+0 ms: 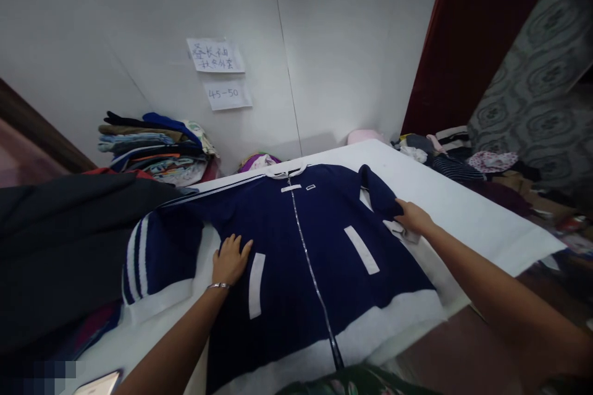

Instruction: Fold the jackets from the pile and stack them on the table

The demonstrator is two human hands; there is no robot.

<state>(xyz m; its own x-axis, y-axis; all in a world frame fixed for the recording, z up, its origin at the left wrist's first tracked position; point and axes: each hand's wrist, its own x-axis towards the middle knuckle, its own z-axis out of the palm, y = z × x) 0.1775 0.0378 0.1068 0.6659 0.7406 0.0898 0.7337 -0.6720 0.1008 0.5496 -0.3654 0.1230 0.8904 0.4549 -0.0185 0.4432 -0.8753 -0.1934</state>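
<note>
A navy zip-up jacket (273,222) lies front up, its white hem toward me and its collar at the far side. The zip is closed, with a white pocket strip on either side. My left hand (231,259), a bracelet on its wrist, rests flat on the jacket below the left armpit, fingers spread. My right hand (414,220) pinches the right sleeve (380,194) near its white cuff; that sleeve is bent in along the jacket's side. The left sleeve (169,256), striped white, curves out and down toward me.
The jacket lies on a white table (445,210). Folded clothes (152,148) are stacked at the back left, beside a dark garment heap (69,234). A phone (99,384) lies at the near left. More clothes (491,163) lie beyond the right edge. Paper notes (215,55) hang on the wall.
</note>
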